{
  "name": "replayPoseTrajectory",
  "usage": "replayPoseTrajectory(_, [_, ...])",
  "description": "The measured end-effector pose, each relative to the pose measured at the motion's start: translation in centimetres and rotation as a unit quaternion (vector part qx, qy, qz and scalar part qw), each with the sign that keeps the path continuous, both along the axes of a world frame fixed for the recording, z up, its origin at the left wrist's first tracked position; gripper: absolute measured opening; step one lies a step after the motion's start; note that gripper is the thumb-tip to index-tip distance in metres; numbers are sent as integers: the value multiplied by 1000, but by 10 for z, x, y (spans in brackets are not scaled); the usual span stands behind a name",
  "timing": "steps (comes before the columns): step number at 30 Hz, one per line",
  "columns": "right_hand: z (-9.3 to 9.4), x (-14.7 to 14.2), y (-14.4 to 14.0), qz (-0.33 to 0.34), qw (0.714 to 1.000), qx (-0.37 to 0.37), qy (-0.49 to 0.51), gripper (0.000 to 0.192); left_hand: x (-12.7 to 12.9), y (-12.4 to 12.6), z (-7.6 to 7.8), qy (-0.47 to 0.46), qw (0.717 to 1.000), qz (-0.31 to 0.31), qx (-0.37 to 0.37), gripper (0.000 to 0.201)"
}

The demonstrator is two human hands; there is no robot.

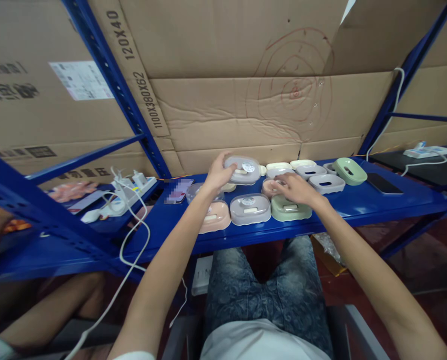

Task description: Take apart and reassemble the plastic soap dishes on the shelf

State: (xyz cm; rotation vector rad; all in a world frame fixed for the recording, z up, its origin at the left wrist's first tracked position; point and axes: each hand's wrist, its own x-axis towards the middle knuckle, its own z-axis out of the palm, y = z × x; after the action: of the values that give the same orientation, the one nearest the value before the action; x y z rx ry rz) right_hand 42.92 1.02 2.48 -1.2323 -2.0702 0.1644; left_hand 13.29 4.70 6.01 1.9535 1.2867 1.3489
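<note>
The front grey box (250, 212), under its clear lid, sat on the blue desk (358, 205). Just behind it, the left hand (218, 175) gripped another lidded grey box (243, 177) by its left end. Behind and to the front grey box's right, the right hand (296, 189) had its fingers on a pink piece (267, 188); whether they were clasping it could not be told. Beside the front grey box stood a pink box (216, 217) on its left and a green box (291, 213) on its right. Farther right of it were an open grey frame (328, 190) and a green frame (359, 176).
</note>
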Motion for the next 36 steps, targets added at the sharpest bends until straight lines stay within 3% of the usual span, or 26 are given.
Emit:
replayPoseTrajectory(5, [-6, -2, -2, -95, 984, -15, -152, 44, 18, 2, -12, 107, 992, 47, -49, 50])
replayPoseTrajectory(11, [-4, -9, -8, -143, 969, -42, -198, 54, 42, -2, -12, 222, 965, 81, -114, 50])
replayPoseTrajectory(16, [-3, -12, -13, -174, 960, -50, -214, 57, 45, -9, -9, 310, 935, 81, -151, 44])
replayPoseTrajectory(23, [-3, -14, -15, -193, 955, -51, -221, 59, 46, -4, -17, 385, 908, 56, -157, 42])
replayPoseTrajectory(26, [-3, -14, -16, -198, 953, -52, -223, 59, 49, -7, -20, 403, 900, 39, -162, 49])
replayPoseTrajectory(33, [-4, -16, -16, -211, 950, -57, -222, 62, 61, -29, -22, 426, 886, 4, -180, 94])
replayPoseTrajectory(36, [-4, -17, -15, -221, 949, -56, -219, 63, 64, -38, -21, 425, 887, 0, -182, 104])
